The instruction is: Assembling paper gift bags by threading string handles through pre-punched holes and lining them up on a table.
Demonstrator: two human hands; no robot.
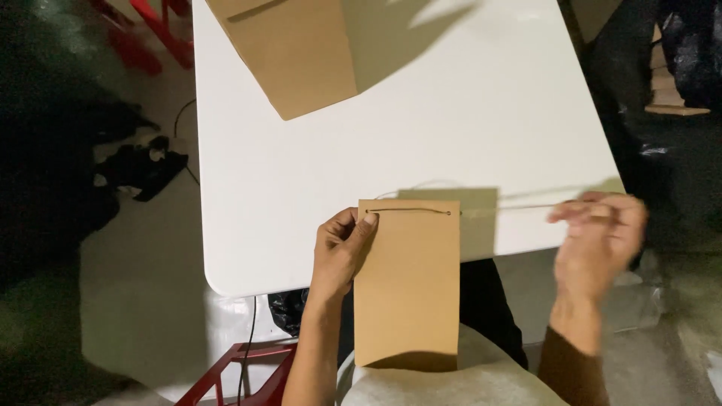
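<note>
The left hand pinches the top left corner of a brown paper bag, thumb by the hole there. The bag stands upright at the near edge of the white bench, its lower end over the person's lap. The right hand, right of the bag and blurred, is closed on a thin cord running from the bag's holes. A second brown bag lies at the bench's far side.

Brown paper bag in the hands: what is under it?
The bag overhangs the white table: its top lies over the table edge, its bottom over the person's pale lap. The table edge and dark floor directly beneath are covered.
</note>
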